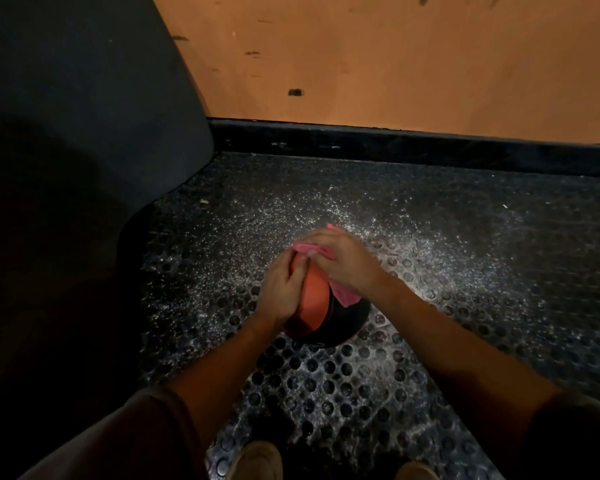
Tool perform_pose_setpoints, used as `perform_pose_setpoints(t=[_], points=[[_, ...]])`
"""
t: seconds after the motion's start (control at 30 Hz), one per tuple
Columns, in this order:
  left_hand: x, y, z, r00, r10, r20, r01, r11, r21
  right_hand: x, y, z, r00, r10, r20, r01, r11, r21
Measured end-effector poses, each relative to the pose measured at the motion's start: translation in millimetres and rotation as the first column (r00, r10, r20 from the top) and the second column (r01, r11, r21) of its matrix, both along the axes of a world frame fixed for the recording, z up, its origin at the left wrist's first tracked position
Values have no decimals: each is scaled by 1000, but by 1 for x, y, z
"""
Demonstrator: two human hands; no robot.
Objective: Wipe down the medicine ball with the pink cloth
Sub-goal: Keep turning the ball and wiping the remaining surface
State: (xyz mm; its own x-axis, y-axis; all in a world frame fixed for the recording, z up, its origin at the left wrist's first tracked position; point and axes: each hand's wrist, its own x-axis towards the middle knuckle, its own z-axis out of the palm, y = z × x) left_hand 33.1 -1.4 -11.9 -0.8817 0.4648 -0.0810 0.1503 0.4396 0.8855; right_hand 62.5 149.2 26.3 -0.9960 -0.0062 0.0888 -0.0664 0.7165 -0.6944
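My right hand (343, 261), curled round the pink cloth (311, 249), presses it on top of the medicine ball (314, 308) directly beneath it on the mat (326, 379), left hand (284, 291) flat against the ball's left side, so I reckon the next swipe comes down toward me.

Left hand (284, 289) flat, right hand (343, 263) cupped.

Ball (314, 299): orange panel beside black; cloth (347, 295): plain pink. Floor (326, 375): black, regular grid of round dimples, fine white speckle scattered over it. Wall (395, 57): orange with dark scuff marks; skirting (395, 140): black; shoes (257, 459): tan.
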Motion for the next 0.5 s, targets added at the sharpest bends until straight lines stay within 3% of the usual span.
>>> perform_pose_setpoints(t=[0.07,0.13,0.2,0.27,0.37,0.43,0.5], points=[[-1,-4,1,1000,-3,18,4,1000,-25,6,8,-1,970,-189,152,207,972,-112],[-1,-6,1,1000,-11,-2,11,1000,-21,13,18,-5,876,-344,339,437,863,-253],[0,-5,-3,999,-25,-30,24,999,-31,17,24,-9,823,-428,374,523,826,-208],[-1,-2,-7,998,-42,-51,39,997,-72,17,19,-3,858,-410,309,473,866,-164],[-1,0,-9,997,-52,-54,47,994,-94,19,6,17,970,-194,150,211,971,-111],[-3,0,-9,998,-57,-26,54,995,-89,24,6,19,992,-73,103,83,991,-103],[-2,-1,-7,997,-74,0,74,992,-103,29,15,11,986,-124,110,142,975,-172]])
